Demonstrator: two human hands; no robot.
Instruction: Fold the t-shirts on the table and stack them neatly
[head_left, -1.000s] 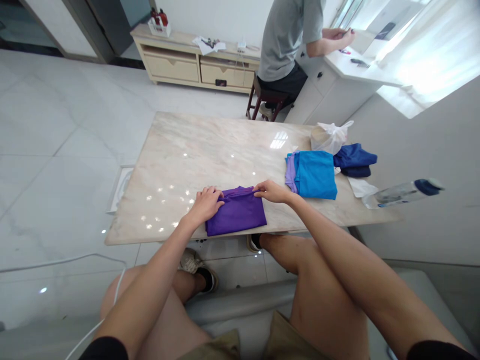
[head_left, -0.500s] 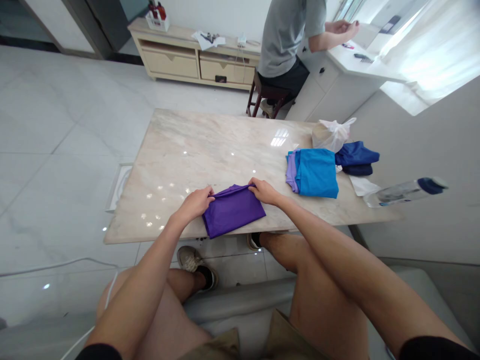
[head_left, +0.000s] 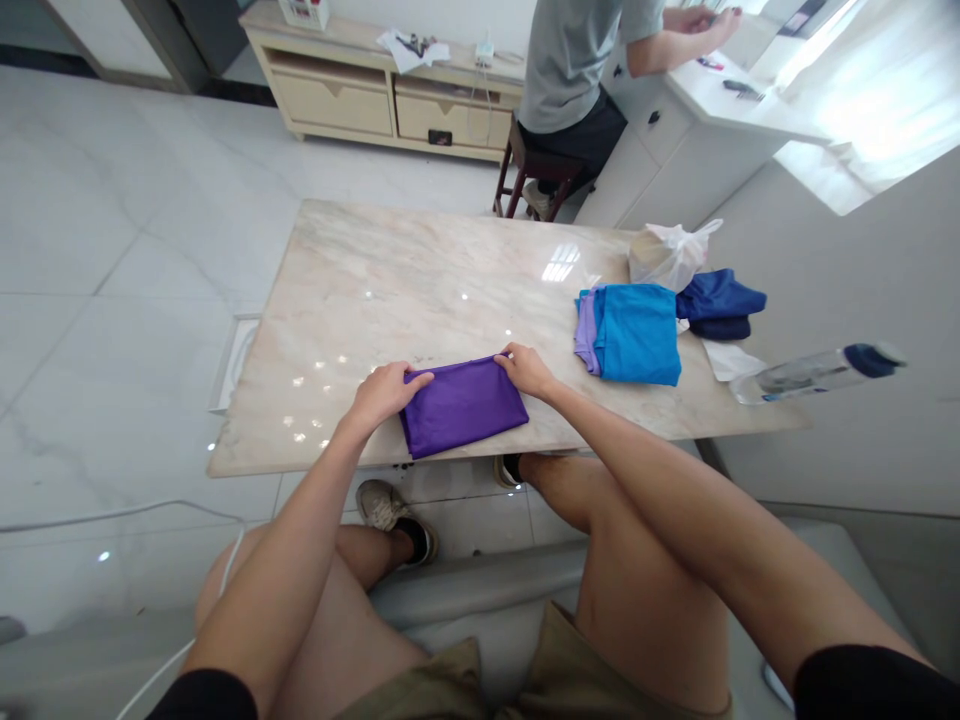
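Note:
A purple cloth (head_left: 466, 406), folded into a rectangle, lies at the near edge of the marble-topped table (head_left: 420, 260). My left hand (head_left: 384, 393) grips its far left corner, thumb on top and fingers tucked behind. At the far right corner, my right hand (head_left: 523, 368) pinches the cloth's edge between thumb and fingers. To the right of that hand, apart from it, rests a stack of folded cloths, bright blue (head_left: 637, 333) on top with a lilac one (head_left: 587, 332) showing at its left side.
Behind the stack are a white plastic bag (head_left: 675, 252) and dark blue cloth (head_left: 721, 300). A clear water bottle (head_left: 817, 375) lies at the right end, near white paper (head_left: 733, 360). Beyond the table, another person (head_left: 574, 70) sits on a stool at a white counter.
The cloth's far edge, bunched and raised before, now lies straighter and flatter. My left thumb has moved onto the top of the cloth. The camera view has shifted slightly.

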